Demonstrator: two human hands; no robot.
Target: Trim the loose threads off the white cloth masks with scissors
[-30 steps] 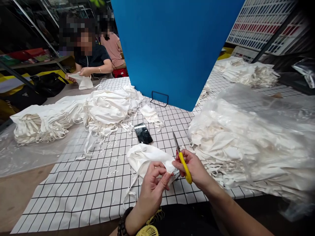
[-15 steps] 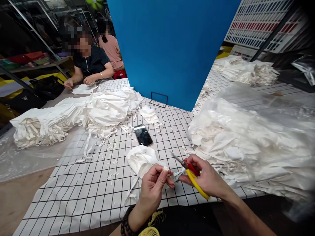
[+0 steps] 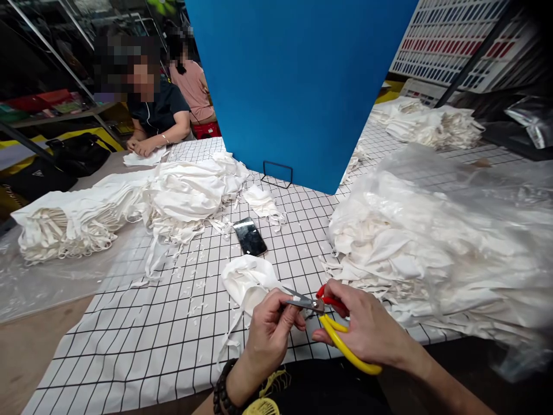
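We are pinching white cloth piece (image 3: 248,282) taut with left hand (image 3: 270,331); right hand (image 3: 367,331), at 3 o'clock, gripping yellow snips (image 3: 328,323), blades meeting pinched edge for trimming.

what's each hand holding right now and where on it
The right hand holds the snips by their yellow and red handles. The left hand pinches an edge of the white cloth piece right at the blades.

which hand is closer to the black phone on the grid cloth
Left. The left hand sits just below the phone, pinching the white fabric piece that lies between them. The right hand, holding the scissors, is further off to the right.
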